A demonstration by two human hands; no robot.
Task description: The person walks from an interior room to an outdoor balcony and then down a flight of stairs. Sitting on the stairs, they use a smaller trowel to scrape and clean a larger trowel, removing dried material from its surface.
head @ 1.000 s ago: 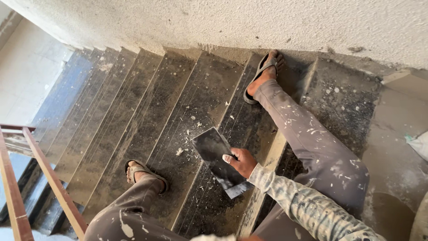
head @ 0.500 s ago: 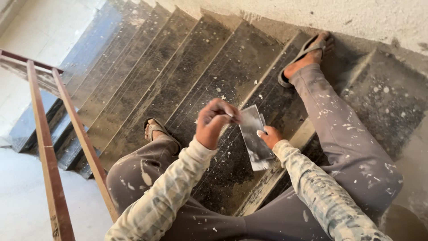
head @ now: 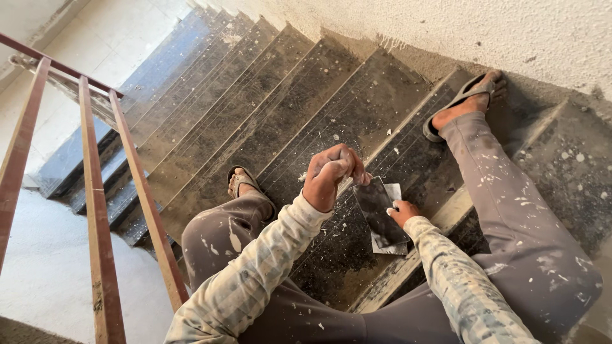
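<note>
Above the dusty stair, the right hand (head: 403, 211) grips a scraper blade (head: 380, 213) from beside it; the left hand (head: 331, 175) pinches its upper edge.

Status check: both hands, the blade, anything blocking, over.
Right hand grips flat scraper blade. Left hand closed at blade's top edge. Dusty stair tread around them, nothing blocking.

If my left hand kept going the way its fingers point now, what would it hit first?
Most likely the dark flat blade held by the right hand. The left hand curls toward its upper edge, apparently touching or nearly so; depth is unclear.
</note>
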